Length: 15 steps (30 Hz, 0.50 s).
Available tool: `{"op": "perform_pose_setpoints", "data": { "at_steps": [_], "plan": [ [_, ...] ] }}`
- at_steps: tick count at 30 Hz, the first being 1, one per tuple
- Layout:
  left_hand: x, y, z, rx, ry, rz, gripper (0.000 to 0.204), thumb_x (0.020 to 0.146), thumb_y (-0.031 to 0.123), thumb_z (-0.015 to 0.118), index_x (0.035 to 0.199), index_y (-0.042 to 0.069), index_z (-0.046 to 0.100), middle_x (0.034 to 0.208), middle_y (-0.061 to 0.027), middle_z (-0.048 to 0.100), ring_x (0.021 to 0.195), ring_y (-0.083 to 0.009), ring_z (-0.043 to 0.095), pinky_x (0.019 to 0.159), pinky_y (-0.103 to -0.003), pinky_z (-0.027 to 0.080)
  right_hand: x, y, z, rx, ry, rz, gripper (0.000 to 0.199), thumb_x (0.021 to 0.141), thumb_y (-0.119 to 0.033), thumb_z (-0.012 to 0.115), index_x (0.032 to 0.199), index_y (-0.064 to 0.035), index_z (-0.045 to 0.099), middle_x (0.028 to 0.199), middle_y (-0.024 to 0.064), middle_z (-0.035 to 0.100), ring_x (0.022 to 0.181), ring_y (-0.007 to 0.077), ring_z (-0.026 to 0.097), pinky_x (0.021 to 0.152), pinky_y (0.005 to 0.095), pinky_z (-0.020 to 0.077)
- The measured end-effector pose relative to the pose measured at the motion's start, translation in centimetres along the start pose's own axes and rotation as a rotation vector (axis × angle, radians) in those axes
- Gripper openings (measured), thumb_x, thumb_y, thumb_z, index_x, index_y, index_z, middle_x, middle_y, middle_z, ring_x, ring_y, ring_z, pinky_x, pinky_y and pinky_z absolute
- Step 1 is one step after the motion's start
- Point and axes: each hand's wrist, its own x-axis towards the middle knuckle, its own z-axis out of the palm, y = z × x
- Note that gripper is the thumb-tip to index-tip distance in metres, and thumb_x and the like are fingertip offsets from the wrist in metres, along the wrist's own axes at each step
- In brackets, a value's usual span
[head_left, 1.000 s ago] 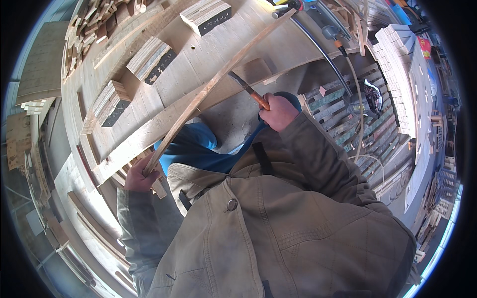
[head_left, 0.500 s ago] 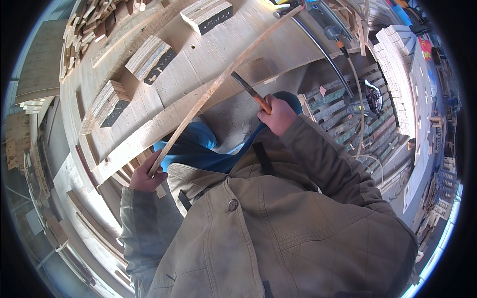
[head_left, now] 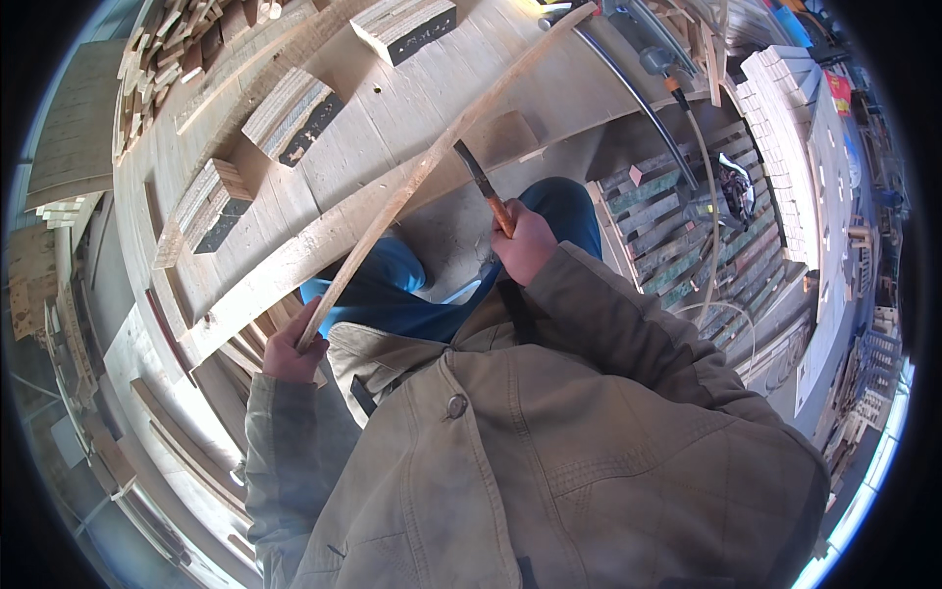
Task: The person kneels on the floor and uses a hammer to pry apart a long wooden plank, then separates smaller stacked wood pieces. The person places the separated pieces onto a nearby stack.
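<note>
My left hand is closed round the near end of a long thin wooden strip. From there the strip slants up and right across the front edge of the workbench, its far end by a curved metal tube. In my right hand, held over my lap, is a chisel with an orange-brown handle and a dark flat blade. The blade points up and left, just right of the strip; whether they touch I cannot tell.
Three layered wood blocks with dark faces stand on the bench. Scrap wood is piled at the far left. To the right are a slatted pallet, a hose, a grey power tool and stacked pale boards.
My right hand has come slightly left and lower with the chisel. The left hand has shifted a little to the right, still holding the strip.
</note>
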Motion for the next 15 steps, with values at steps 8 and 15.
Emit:
{"op": "perform_pose_setpoints", "data": {
  "at_steps": [8,15],
  "plan": [
    [-1.2,0.2,5.0,-0.19,-0.001,-0.064,0.058,0.089,0.002,0.071,0.146,0.006,0.063,0.086,0.0031,0.067,0.08,-0.007,0.062,0.075,-0.026,0.053,1.7,-2.5,4.1,0.352,-0.008,0.029,0.012,0.091,-0.007,0.068,0.098,-0.0029,0.059,0.08,0.0122,0.064,0.072,0.0242,0.064,0.068,0.0389,0.0525],
    [-0.6,-0.4,4.6,-0.174,-0.02,-0.064,0.058,0.088,0.002,0.073,0.145,0.007,0.063,0.087,0.0025,0.067,0.08,-0.0075,0.063,0.076,-0.026,0.053,1.8,-2.3,2.3,0.292,-0.069,0.049,0.013,0.091,-0.009,0.067,0.1,-0.0023,0.061,0.083,0.0172,0.067,0.077,0.0328,0.069,0.071,0.0428,0.0543]
  ]
}}
